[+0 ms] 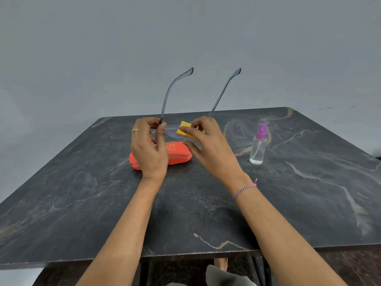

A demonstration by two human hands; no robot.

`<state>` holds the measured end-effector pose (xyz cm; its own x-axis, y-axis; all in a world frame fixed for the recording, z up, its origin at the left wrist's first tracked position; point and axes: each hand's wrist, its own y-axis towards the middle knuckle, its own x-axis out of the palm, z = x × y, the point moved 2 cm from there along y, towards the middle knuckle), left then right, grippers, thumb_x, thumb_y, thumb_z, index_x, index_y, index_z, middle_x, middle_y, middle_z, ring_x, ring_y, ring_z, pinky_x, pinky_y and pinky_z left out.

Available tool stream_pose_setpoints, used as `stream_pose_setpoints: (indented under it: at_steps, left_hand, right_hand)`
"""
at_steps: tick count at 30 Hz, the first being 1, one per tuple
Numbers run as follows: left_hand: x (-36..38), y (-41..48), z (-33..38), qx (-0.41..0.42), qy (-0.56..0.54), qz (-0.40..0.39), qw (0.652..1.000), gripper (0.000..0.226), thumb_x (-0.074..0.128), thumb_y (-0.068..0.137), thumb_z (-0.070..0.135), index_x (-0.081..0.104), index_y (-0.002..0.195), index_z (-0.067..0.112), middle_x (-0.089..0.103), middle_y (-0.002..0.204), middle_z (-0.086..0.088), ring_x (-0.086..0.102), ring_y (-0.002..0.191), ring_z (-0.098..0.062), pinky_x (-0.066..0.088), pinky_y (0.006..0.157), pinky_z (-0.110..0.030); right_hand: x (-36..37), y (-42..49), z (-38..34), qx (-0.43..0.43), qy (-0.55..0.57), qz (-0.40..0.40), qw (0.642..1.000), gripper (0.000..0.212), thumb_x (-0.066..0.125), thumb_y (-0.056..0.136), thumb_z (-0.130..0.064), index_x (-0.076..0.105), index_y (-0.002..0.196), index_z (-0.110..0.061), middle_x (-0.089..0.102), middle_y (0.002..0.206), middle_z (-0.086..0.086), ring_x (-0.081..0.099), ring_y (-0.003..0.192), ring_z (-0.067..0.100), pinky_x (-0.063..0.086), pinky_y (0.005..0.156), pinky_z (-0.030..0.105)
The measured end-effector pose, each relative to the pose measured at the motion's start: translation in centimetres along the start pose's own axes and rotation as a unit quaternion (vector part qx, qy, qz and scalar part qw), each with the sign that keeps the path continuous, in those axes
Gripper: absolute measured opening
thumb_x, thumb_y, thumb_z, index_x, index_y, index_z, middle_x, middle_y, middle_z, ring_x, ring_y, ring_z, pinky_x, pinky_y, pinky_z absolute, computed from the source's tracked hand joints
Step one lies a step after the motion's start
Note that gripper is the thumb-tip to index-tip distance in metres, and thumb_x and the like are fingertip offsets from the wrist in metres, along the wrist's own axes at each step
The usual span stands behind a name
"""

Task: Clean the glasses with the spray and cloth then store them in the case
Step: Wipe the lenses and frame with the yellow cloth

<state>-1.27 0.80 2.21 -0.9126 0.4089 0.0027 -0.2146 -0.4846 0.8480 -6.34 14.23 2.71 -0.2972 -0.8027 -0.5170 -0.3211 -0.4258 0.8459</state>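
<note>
I hold clear-framed glasses (172,131) above the table, their two grey arms pointing up and away from me. My left hand (149,148) pinches the frame at its left hinge. My right hand (206,144) presses a folded yellow cloth (183,129) against a lens; part of the frame is hidden behind its fingers. An orange glasses case (178,154) lies on the table just below both hands, partly hidden by my left hand. The spray bottle (258,144), clear with a purple top, stands upright to the right, apart from my hands.
The dark marble table (206,203) runs to a near edge at the bottom of the view and a far edge behind the glasses. A plain grey wall stands beyond. A foot and some cloth show below the table's near edge.
</note>
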Motion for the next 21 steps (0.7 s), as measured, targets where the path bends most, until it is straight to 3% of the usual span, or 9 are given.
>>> stream_pose_setpoints:
  at_steps: [5, 9, 12, 15, 18, 21]
  left_hand:
    - [0.3, 0.0, 0.3, -0.046, -0.091, -0.039, 0.994, 0.004, 0.062, 0.089, 0.017, 0.059, 0.086, 0.016, 0.059, 0.079, 0.011, 0.042, 0.059, -0.004, 0.035, 0.061, -0.016]
    - [0.5, 0.1, 0.6, -0.132, -0.199, -0.068, 0.969, 0.008, 0.067, 0.084, 0.014, 0.062, 0.084, 0.02, 0.067, 0.077, 0.016, 0.057, 0.073, 0.0, 0.043, 0.067, -0.017]
    - [0.7, 0.3, 0.4, -0.247, -0.325, -0.079, 0.909, 0.005, 0.063, 0.085, 0.017, 0.066, 0.084, 0.02, 0.068, 0.071, 0.014, 0.053, 0.058, -0.001, 0.044, 0.054, -0.018]
    - [1.4, 0.0, -0.3, -0.345, -0.416, -0.109, 0.835, 0.023, 0.052, 0.092, 0.014, 0.071, 0.082, 0.022, 0.068, 0.074, 0.011, 0.056, 0.06, -0.002, 0.046, 0.047, -0.016]
    - [2.2, -0.9, 0.0, -0.353, -0.384, -0.225, 0.823, 0.018, 0.051, 0.092, 0.004, 0.066, 0.093, 0.014, 0.072, 0.079, 0.006, 0.065, 0.071, -0.006, 0.052, 0.056, -0.02]
    - [2.5, -1.4, 0.5, -0.374, -0.405, -0.251, 0.795, 0.027, 0.049, 0.092, 0.001, 0.071, 0.085, 0.016, 0.072, 0.076, 0.005, 0.067, 0.071, -0.007, 0.054, 0.06, -0.02]
  right_hand:
    - [-0.7, 0.1, -0.1, 0.007, -0.04, 0.068, 0.997, 0.023, 0.053, 0.088, -0.024, 0.069, 0.096, -0.01, 0.058, 0.085, 0.005, 0.049, 0.076, 0.019, 0.043, 0.054, 0.022]
    - [-1.1, 0.0, 0.4, 0.014, -0.049, 0.1, 0.994, 0.023, 0.054, 0.089, -0.025, 0.07, 0.09, -0.008, 0.06, 0.081, 0.004, 0.051, 0.072, 0.019, 0.044, 0.054, 0.025]
    - [-1.2, 0.0, 0.3, 0.009, -0.044, 0.116, 0.992, 0.019, 0.057, 0.088, -0.021, 0.07, 0.089, -0.008, 0.06, 0.081, 0.004, 0.053, 0.072, 0.019, 0.044, 0.056, 0.024]
    - [-1.2, -0.1, 0.1, 0.001, -0.04, 0.128, 0.991, 0.015, 0.059, 0.086, -0.017, 0.07, 0.09, -0.007, 0.061, 0.081, 0.005, 0.053, 0.072, 0.019, 0.044, 0.058, 0.024]
    - [-1.1, -0.2, -0.1, -0.008, -0.037, 0.132, 0.991, 0.013, 0.062, 0.085, -0.016, 0.07, 0.09, -0.007, 0.061, 0.081, 0.005, 0.055, 0.07, 0.021, 0.047, 0.057, 0.027]
    - [-0.9, -0.3, -0.5, -0.025, -0.038, 0.126, 0.991, 0.01, 0.065, 0.084, -0.015, 0.069, 0.086, -0.006, 0.062, 0.08, 0.005, 0.057, 0.07, 0.021, 0.048, 0.054, 0.029]
